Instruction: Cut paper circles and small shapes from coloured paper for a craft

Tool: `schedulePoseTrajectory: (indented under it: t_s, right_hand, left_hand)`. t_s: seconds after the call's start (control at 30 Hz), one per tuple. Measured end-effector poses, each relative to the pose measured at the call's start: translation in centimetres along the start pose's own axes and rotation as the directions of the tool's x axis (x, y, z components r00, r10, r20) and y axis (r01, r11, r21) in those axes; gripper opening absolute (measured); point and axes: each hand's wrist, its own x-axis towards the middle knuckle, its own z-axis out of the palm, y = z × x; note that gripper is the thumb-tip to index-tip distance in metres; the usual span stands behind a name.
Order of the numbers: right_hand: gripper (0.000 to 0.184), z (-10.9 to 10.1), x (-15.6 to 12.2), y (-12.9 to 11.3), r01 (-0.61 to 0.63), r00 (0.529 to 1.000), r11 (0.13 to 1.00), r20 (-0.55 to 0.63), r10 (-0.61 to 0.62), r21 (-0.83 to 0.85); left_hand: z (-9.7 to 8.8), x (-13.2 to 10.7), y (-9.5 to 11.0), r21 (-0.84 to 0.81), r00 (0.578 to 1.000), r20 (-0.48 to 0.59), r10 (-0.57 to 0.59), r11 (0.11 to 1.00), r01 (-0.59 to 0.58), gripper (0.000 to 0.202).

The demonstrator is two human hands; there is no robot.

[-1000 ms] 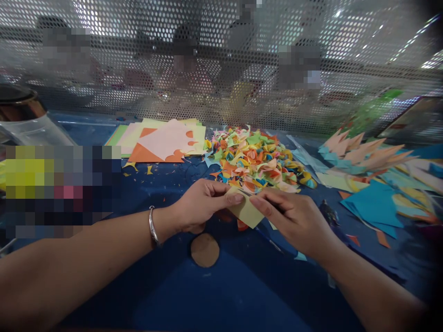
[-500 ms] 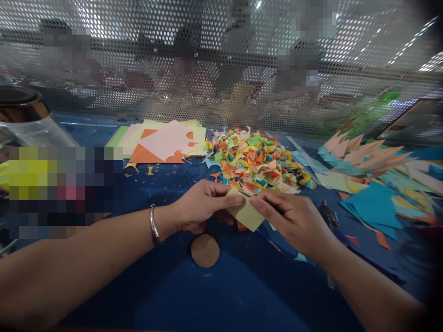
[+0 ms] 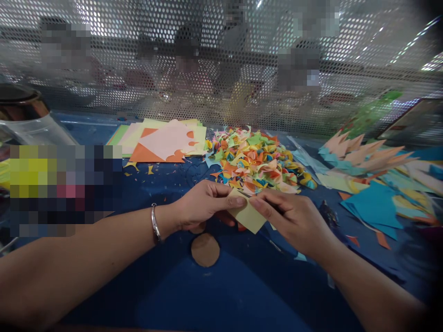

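A pale yellow square of paper (image 3: 252, 217) is held between my two hands, one corner pointing down toward me. My left hand (image 3: 207, 203), with a silver bangle at the wrist, pinches its left edge under the thumb. On the upper right edge, my right hand (image 3: 289, 214) grips the same paper between thumb and fingers. A brown cardboard disc (image 3: 205, 250) lies on the table below my left hand; a second one is partly hidden under that hand. Just beyond my fingertips rises a heap of small folded and curled paper pieces (image 3: 256, 157) in many colours.
Coloured paper sheets (image 3: 162, 140) are stacked at the back left, near a clear container (image 3: 34, 129) with a dark lid. Pointed pink paper pieces (image 3: 360, 154) and blue paper squares (image 3: 374, 207) lie to the right. A perforated metal screen (image 3: 214, 92) closes off the back, with people behind it.
Almost nothing differs. The paper and my left thumb have shifted very slightly to the right, while both hands keep their hold.
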Motion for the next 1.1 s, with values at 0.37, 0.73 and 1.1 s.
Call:
schedulePoseTrajectory:
  t_s: [0.37,0.73,1.1]
  right_hand:
    - [0.042,0.11,0.11,0.00,0.015,1.000,1.000,-0.007,-0.015,-0.015]
    - [0.043,0.17,0.14,-0.21,0.012,1.000,1.000,-0.003,-0.012,-0.027]
    - [0.044,0.17,0.26,-0.34,0.006,1.000,1.000,-0.001,-0.006,-0.027]
  left_hand:
    - [0.05,-0.04,-0.09,-0.030,1.000,-0.008,0.000,1.000,-0.001,0.021]
    - [0.06,0.03,-0.16,-0.053,1.000,0.010,-0.009,0.999,0.009,0.026]
    - [-0.04,0.09,-0.18,-0.055,1.000,0.028,-0.014,0.998,0.016,0.024]
